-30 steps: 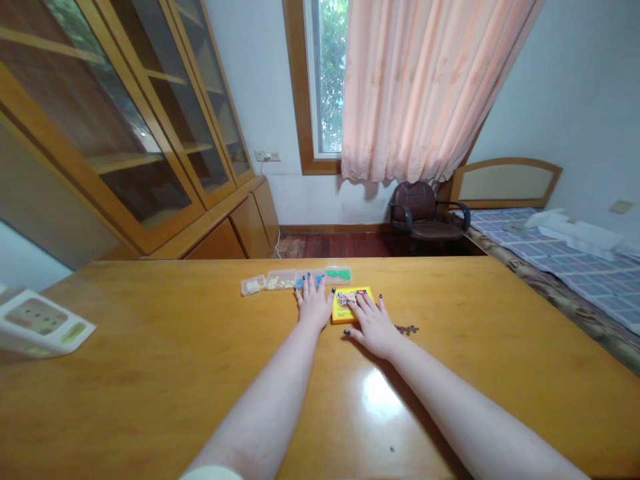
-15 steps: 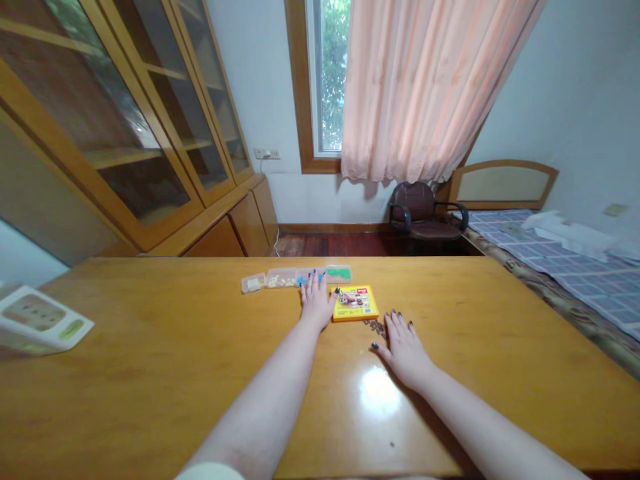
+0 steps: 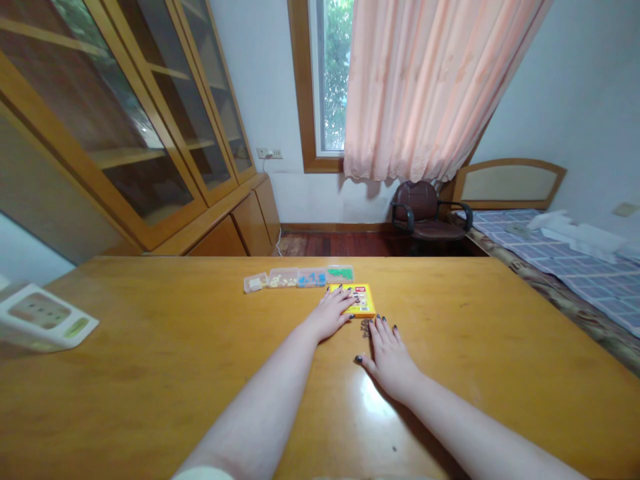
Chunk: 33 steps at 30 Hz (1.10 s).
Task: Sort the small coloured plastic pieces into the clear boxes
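My left hand (image 3: 330,315) is open, its fingers spread over the left part of a flat yellow box (image 3: 366,301) with printed pictures. My right hand (image 3: 391,352) lies open on the table, fingertips beside a small pile of brown pieces (image 3: 365,327) just below the box. Some of the pile may be hidden by the fingers. Behind the box stands a row of clear plastic trays: one with green pieces (image 3: 340,274), one with blue pieces (image 3: 312,279), one with cream pieces (image 3: 283,279), and a smaller clear container (image 3: 255,283) at the left end.
A white container with a window (image 3: 47,318) stands at the left of the wooden table (image 3: 175,373). One small dark bit (image 3: 395,449) lies near the front edge. Beyond the table are a chair (image 3: 425,212), a bed (image 3: 565,253) and a glass-door cabinet (image 3: 165,133).
My left hand has moved right and nearer, from beside the blue tray onto the yellow box. My right hand has shifted left, and the brown pieces are bunched closer together.
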### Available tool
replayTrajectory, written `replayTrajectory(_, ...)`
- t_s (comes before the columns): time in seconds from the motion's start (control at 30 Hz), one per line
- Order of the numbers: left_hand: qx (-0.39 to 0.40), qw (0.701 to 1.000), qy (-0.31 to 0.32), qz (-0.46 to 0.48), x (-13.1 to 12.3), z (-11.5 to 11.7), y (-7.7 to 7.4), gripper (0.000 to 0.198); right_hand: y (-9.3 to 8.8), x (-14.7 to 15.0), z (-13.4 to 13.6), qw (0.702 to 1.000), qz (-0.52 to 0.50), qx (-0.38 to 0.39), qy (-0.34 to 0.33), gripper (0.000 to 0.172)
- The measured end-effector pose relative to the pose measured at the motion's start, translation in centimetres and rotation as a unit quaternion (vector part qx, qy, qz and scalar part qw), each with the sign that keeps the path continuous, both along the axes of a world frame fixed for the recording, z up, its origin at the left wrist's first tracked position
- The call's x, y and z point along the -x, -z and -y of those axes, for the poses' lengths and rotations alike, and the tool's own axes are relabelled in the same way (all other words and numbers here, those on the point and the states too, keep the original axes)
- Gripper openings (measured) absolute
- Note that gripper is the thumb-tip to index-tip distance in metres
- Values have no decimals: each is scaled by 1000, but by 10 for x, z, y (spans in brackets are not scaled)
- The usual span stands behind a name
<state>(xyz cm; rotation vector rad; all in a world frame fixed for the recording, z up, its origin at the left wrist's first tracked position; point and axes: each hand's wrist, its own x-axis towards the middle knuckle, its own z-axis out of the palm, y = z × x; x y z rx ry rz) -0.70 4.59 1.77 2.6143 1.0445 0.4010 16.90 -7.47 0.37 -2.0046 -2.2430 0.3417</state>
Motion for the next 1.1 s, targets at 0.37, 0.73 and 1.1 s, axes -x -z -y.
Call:
replayTrajectory(0.37, 36, 997, -19, 63, 3, -3, 5, 48, -4, 19, -2, 995, -41, -23, -87, 80)
replayTrajectory(0.73, 41, 996, -66, 39, 17, -7, 9, 69, -41, -8, -40, 962, -149, -153, -170, 29)
replayTrajectory(1.1, 17, 996, -85, 31, 24, -8, 4, 77, -2, -42, -101, 961, -240, -98, -94, 97)
